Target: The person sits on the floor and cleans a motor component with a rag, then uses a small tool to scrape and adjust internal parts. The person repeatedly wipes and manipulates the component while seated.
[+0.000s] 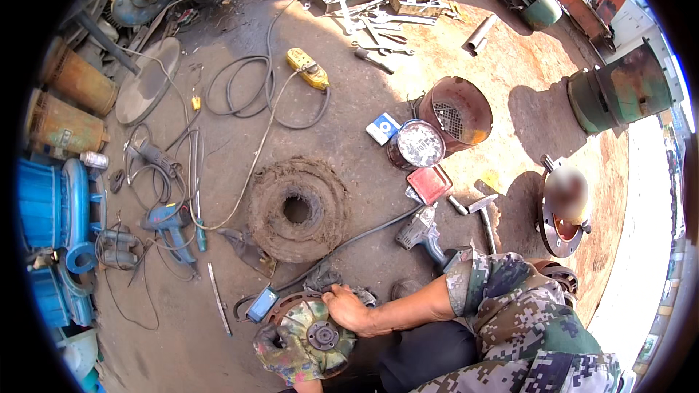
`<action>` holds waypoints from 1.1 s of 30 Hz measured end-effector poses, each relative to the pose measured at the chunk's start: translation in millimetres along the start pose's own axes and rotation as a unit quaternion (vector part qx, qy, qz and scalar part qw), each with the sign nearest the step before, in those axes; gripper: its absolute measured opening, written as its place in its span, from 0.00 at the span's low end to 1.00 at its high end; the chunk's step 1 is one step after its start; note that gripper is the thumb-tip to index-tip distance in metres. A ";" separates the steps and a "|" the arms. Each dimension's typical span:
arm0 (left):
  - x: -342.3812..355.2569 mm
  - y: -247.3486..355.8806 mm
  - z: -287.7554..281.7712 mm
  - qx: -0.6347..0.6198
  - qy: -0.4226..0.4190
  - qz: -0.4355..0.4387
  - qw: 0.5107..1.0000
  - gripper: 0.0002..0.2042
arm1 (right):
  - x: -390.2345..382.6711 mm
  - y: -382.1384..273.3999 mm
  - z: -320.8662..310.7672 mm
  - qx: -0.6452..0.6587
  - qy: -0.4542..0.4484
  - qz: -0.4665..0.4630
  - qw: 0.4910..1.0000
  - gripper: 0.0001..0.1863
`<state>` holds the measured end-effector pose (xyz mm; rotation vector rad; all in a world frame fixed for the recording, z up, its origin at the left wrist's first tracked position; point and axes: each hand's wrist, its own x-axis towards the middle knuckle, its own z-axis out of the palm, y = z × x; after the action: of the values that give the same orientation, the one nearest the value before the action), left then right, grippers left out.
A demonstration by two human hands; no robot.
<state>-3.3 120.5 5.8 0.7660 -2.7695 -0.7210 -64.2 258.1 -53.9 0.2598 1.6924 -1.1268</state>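
Low in the head view lies a round metal pump part (322,335), greenish and worn, with a dark hub at its middle and a rusty flange at its far left. My right hand (346,311), bare, reaches in from the right and closes over the part's far rim, its fingertips partly hidden. A dark grey rag (324,277) lies just beyond that hand. On the part's near left side rests my left hand (287,355), in a patterned glove with a dark patch; its finger positions are unclear. A small blue box (263,304) sits against the part's upper left.
Beyond is a mud-caked ring (297,209). A grey power drill (422,235), hammer (483,204), red tray (429,184) and paint can (416,144) lie right. Left are a blue heat gun (171,231) and tangled cables. Wrenches (371,18) lie far off.
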 end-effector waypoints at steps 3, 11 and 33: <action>11.0 15.9 11.9 0.017 -0.016 0.039 0.999 0.15 | 3.8 -7.4 -26.8 -0.056 -0.101 -0.053 0.992 0.33; 38.3 61.1 37.9 0.059 -0.071 0.102 0.990 0.14 | -7.9 -20.8 -163.9 -0.169 -0.201 -0.416 0.871 0.27; 34.6 117.2 23.8 0.086 -0.204 0.159 0.962 0.14 | 173.4 -18.6 -578.4 -0.478 0.367 -0.260 0.754 0.29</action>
<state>-90.8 200.0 44.9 0.1933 -3.2500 -0.6372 -516.9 638.7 -177.2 -0.5354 2.9500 -0.3399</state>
